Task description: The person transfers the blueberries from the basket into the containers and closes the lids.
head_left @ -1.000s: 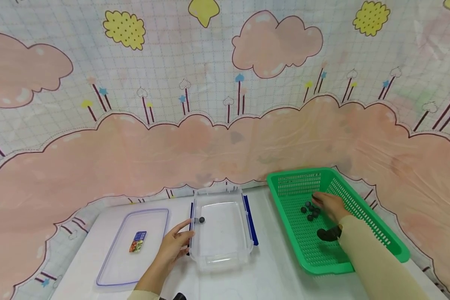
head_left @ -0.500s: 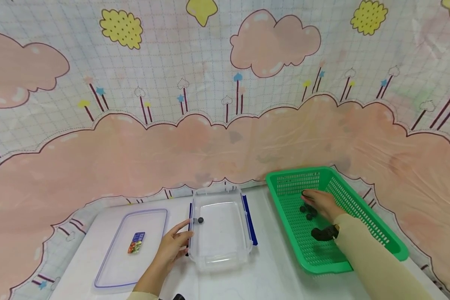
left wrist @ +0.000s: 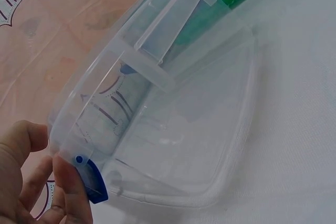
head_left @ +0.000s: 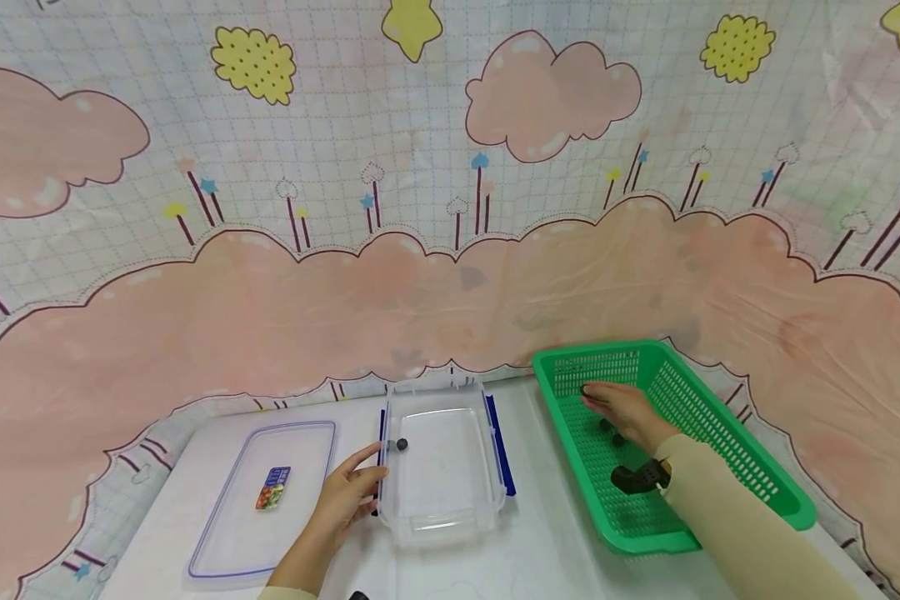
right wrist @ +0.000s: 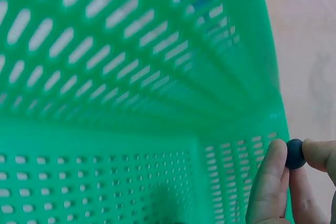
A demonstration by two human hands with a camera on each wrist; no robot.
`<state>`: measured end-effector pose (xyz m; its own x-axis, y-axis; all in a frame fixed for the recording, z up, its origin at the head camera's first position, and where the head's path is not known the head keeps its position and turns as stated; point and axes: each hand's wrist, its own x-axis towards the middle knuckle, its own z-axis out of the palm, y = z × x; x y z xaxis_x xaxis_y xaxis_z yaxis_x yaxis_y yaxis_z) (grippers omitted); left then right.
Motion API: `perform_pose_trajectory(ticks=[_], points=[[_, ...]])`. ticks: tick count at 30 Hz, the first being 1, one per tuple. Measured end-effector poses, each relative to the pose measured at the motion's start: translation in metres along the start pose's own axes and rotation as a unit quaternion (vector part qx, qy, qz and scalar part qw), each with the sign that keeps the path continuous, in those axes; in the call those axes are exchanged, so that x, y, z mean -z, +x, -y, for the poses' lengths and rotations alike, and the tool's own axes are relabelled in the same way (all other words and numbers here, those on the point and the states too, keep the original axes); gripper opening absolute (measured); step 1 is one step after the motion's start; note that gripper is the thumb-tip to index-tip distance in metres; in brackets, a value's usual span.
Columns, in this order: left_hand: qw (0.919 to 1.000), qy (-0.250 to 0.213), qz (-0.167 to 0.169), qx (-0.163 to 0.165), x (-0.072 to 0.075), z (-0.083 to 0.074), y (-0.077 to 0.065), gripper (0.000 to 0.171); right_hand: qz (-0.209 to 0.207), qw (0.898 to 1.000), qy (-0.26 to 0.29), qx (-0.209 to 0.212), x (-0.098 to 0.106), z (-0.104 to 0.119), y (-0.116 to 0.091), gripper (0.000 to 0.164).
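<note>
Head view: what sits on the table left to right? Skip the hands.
Clear lid with purple rim → clear container with a dark ball inside its left edge → green basket.

Basket (head_left: pixel 795 508), green. Ball (right wrist: pixel 295 154), blue-black on my monitor. Box (head_left: pixel 446 475), clear, with blue clips (head_left: pixel 500 446). Lid (head_left: pixel 251 537), clear, purple-rimmed. Backdrop cloth (head_left: pixel 345 92), white, blue-gridded, with pink clouds (head_left: pixel 547 96). Sleeve (head_left: pixel 742 508), cream. Tabletop (head_left: pixel 547 508), white.
</note>
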<state>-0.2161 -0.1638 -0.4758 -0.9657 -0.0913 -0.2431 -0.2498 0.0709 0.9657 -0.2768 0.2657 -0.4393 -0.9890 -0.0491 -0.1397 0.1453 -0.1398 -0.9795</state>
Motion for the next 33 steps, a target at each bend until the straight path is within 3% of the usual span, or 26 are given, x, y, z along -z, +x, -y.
perform_pose_trajectory(ticks=[17, 24, 33], points=[[1.0, -0.004, -0.002, -0.004, -0.002, 0.001, 0.001, 0.051, 0.03, 0.999, -0.019, 0.028, -0.04, 0.004, -0.003, 0.049], [1.0, -0.007, -0.001, -0.005, -0.002, 0.0, 0.002, 0.051, 0.037, 0.998, -0.045, 0.017, -0.048, 0.011, -0.005, 0.048], [1.0, -0.007, 0.0, -0.002, -0.002, 0.001, 0.002, 0.051, 0.035, 0.998, -0.039, 0.023, -0.068, 0.014, 0.001, 0.043]])
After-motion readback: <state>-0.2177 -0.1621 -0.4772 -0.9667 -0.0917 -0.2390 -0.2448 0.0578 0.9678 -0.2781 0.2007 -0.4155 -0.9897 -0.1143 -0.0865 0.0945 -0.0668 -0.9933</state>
